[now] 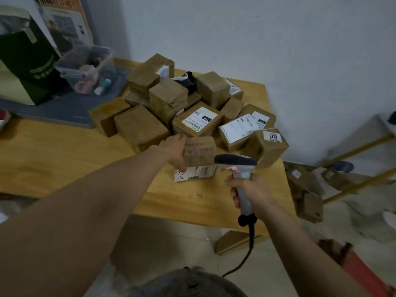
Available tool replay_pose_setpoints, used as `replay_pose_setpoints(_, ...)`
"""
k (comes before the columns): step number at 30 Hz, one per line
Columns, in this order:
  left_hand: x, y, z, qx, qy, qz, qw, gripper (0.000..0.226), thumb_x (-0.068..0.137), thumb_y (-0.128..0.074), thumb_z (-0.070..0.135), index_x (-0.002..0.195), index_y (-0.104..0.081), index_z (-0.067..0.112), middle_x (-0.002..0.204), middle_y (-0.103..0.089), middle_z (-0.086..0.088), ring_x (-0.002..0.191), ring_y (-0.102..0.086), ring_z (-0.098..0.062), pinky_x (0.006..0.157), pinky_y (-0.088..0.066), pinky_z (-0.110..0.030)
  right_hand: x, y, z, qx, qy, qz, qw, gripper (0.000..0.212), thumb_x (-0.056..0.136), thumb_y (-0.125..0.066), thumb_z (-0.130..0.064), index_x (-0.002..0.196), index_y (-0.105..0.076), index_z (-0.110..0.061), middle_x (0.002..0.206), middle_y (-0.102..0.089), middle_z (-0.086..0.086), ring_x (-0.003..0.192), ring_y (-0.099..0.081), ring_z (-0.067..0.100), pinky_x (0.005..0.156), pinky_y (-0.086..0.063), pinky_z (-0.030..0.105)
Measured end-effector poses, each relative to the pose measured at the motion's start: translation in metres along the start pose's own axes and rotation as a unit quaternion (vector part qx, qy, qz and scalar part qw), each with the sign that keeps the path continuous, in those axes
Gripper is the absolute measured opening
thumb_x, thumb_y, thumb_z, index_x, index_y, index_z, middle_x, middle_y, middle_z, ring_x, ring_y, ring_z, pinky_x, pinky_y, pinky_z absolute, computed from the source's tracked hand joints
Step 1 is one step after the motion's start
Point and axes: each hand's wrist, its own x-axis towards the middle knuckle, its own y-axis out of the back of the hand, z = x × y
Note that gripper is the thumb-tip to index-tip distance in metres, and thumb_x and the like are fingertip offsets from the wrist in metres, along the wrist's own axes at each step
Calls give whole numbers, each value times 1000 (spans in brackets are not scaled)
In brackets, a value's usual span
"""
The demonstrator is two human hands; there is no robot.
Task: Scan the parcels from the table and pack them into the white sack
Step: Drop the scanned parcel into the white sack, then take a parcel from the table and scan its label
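"Parcel (200, 151): where is it?"

"Middle of the frame, at the near edge of the pile (199, 123) on the bench (64, 163). It's tipped up, with its white label (195, 173) on the lower face, towards the camera."

"Who has it?"

"The left hand (174, 152). Its fingers are curled round the parcel's left side, with the thumb down by the label."

"And the right hand (250, 189)?"

"Clamped round the grip of the scanner (235, 162), lower right of the parcel. The scanner's dark head sits just beside the parcel's right edge. Whether they touch, I can't tell."

"Anything else?"

"The scanner's black cable (246, 254) hangs down to the bottom of the frame. A clear bin (85, 67) stands at the upper left, behind the pile."
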Motion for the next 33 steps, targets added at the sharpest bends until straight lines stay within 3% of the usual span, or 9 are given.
replay_pose_setpoints(4,-11,-5,-17,-100,66,2,993,138,52,-86,55,153,0,15,154,-17,-14,142,-16,-33,113,-29,-43,2,-4,-4,28,9,-14,999,7,82,-69,-6,81,-63,-2,50,-55,8,38,-46,20,41,-41,26)
replay_pose_setpoints(7,-29,-8,-39,-306,81,3,948,133,53,-90,46,153,-8,14,151,-29,-4,140,-29,-26,107,-36,-33,2,-20,-9,54,26,-44,997,9,81,-70,-7,84,-63,-4,53,-56,8,41,-48,19,42,-42,26)
replay_pose_setpoints(9,-45,-11,-53,-441,65,24,895,116,55,-92,32,148,-26,16,131,-48,9,126,-48,-18,86,-47,-18,1,-34,-14,67,38,-68,995,9,80,-72,-7,83,-63,-6,53,-55,8,41,-48,18,43,-43,25)
replay_pose_setpoints(11,-62,-14,-65,-515,57,65,853,89,55,-92,26,130,-44,20,110,-58,14,101,-61,-5,66,-50,-10,-1,-50,-21,78,53,-92,991,9,79,-73,-8,80,-64,-7,53,-55,8,41,-47,17,43,-42,25)
replay_pose_setpoints(14,-81,-15,-82,-578,60,145,801,82,53,-91,31,124,-49,21,110,-61,11,103,-61,-9,80,-52,-21,-3,-72,-31,86,85,-109,987,12,79,-75,-10,78,-63,-7,53,-55,8,40,-47,17,42,-41,26)
replay_pose_setpoints(16,-88,-15,-92,-600,60,188,775,84,55,-91,29,128,-50,18,113,-61,9,107,-59,-12,79,-51,-20,-5,-85,-39,82,101,-115,985,13,80,-74,-10,77,-62,-7,53,-54,8,39,-46,16,41,-40,26)
replay_pose_setpoints(22,-100,-10,-114,-601,89,246,755,75,58,-90,29,122,-49,24,107,-58,18,98,-54,0,66,-45,-9,-9,-115,-60,49,122,-123,984,17,82,-72,-9,75,-56,-7,52,-53,7,39,-45,17,44,-40,27)
replay_pose_setpoints(29,-105,-9,-128,-593,100,263,754,79,60,-89,27,128,-50,17,110,-60,12,106,-56,-11,74,-47,-14,-12,-130,-70,43,136,-133,981,15,82,-71,-6,76,-57,-5,53,-52,9,39,-43,19,45,-40,28)
replay_pose_setpoints(33,-106,-8,-132,-587,106,269,756,76,61,-89,28,124,-48,21,105,-56,18,96,-53,-1,65,-43,-8,-12,-136,-73,52,132,-136,981,17,82,-71,-5,74,-56,-5,53,-51,10,39,-43,19,44,-40,29)
